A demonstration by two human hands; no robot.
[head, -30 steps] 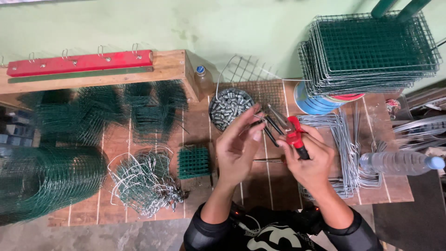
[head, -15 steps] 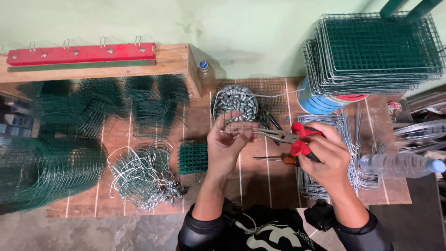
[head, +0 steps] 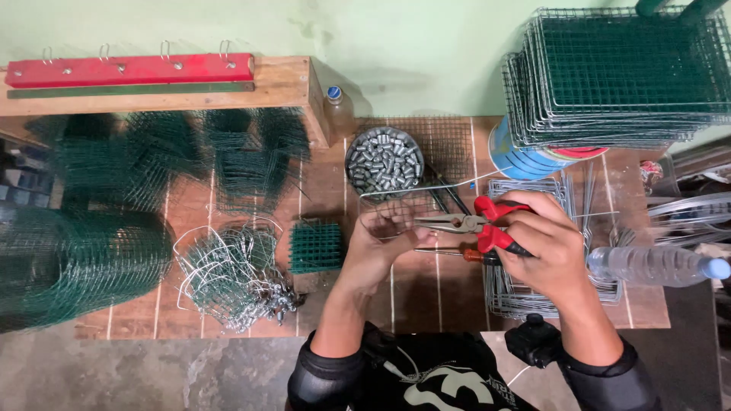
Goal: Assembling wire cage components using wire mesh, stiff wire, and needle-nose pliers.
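Observation:
My right hand (head: pixel 544 247) grips red-handled long-nose pliers (head: pixel 472 223), jaws pointing left toward my left hand. My left hand (head: pixel 378 247) holds a small piece of wire mesh with a bent wire (head: pixel 403 204) at the pliers' tips. Just behind them stands a round bowl of small metal sleeves (head: pixel 384 161). A screwdriver with an orange handle (head: pixel 457 253) lies on the wooden table (head: pixel 426 293) under the pliers.
A small green mesh block (head: pixel 316 246) and a tangle of wired mesh pieces (head: pixel 232 278) lie left of my hands. Green mesh rolls (head: pixel 76 259) fill the left side. Stacked mesh panels (head: pixel 624 72) sit on a blue tin (head: pixel 525 160) at right; a plastic bottle (head: pixel 655 264) lies beside wire frames (head: pixel 533 297).
My hands moved down and left from the bowl. The pliers turned from upright to level, pointing left at the mesh piece in my left hand.

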